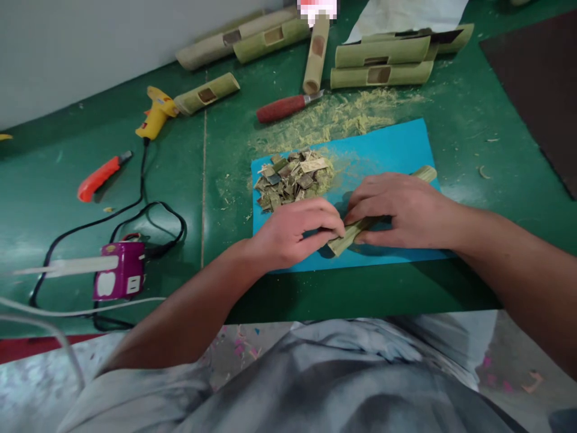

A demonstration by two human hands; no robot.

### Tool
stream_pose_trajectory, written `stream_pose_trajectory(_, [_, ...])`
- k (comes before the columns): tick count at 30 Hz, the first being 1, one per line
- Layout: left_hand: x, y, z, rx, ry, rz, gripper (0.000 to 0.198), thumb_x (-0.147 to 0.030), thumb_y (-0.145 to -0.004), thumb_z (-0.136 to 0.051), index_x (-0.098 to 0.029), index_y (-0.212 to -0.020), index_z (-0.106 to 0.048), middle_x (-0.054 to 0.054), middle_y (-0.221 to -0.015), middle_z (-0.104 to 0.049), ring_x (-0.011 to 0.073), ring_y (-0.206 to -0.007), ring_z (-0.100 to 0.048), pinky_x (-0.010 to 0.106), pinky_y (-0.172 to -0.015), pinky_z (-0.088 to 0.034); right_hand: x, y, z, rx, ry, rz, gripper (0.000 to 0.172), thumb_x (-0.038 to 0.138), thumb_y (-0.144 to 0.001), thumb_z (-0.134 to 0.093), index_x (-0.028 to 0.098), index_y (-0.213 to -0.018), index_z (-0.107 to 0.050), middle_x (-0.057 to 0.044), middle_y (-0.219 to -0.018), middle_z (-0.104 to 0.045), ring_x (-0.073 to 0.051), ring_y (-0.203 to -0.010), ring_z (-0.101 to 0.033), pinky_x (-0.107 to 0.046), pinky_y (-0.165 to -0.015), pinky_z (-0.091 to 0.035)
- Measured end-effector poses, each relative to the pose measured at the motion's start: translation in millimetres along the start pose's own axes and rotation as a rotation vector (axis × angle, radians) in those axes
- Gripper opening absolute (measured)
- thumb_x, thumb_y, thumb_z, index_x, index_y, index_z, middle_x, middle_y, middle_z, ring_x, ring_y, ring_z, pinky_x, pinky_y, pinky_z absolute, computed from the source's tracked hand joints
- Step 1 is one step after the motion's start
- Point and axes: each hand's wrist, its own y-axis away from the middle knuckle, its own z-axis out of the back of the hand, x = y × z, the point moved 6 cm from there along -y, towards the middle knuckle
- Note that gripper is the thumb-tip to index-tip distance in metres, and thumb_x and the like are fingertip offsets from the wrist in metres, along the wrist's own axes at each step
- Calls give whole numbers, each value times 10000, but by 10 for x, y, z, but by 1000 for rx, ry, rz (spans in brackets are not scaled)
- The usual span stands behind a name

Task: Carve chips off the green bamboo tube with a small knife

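Observation:
A green bamboo tube [346, 239] lies slantwise over the blue sheet [383, 144]. My right hand [401, 207] is wrapped over its middle, fingers on one side and thumb on the other. The tube's far end shows beyond the knuckles. My left hand [300, 231] is closed in a pinch at the near end of the tube; anything small between its fingertips is hidden. Left of the tube, beyond my left hand, sits a heap of cut bamboo chips [293, 177] with shavings.
Behind the sheet lie a red-handled knife [282, 109] and several notched bamboo tubes [383, 53]. At left are a yellow glue gun [157, 114], an orange cutter [101, 179] and a purple power socket block [119, 270] with cords. A dark mat [536, 78] covers the right side.

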Motion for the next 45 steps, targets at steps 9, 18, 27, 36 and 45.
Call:
stream_pose_trajectory(9, [-27, -3, 31, -11, -20, -13, 138, -129, -953, -576, -173, -931, -705, 60, -950, -712, 141, -874, -688, 241, -821, -544, 3, -9, 5, 6, 1, -9, 206, 380, -876, -638, 243, -974, -757, -51, -1001, -749, -243, -939, -639, -387, -821, -447])
stream_pose_trajectory(18, [-31, 0, 15, 9, -8, 15, 165, -137, -961, -560, -176, -919, -714, 58, -954, -711, 139, -869, -686, 236, -820, -537, -4, -22, 1, 12, -7, -7, 204, 369, -878, -630, 238, -971, -755, -50, -998, -750, -239, -934, -636, -383, -809, -445])
stream_pose_trajectory(27, [12, -17, 11, 24, 41, 68, 151, -154, -944, -580, -193, -904, -720, 48, -950, -718, 145, -871, -687, 251, -821, -540, -1, -19, 1, 13, -9, -4, 220, 391, -868, -644, 234, -975, -756, -53, -1004, -751, -245, -937, -641, -381, -811, -439])
stream_pose_trajectory(36, [-28, 35, 106, 2, -6, 100, 129, -124, -907, -625, -196, -919, -732, 37, -903, -721, 134, -826, -684, 243, -778, -547, 29, 28, -28, -38, 83, 7, 254, 387, -870, -631, 213, -1024, -735, -85, -1016, -728, -262, -975, -632, -397, -833, -439])
stream_pose_trajectory(45, [-165, 82, 84, -150, -77, 142, 125, -107, -873, -653, -188, -928, -731, 14, -874, -696, 101, -745, -661, 209, -695, -534, 3, 145, 91, -88, 268, -21, 229, 409, -891, -606, 231, -988, -714, -78, -991, -702, -269, -945, -609, -389, -781, -409])
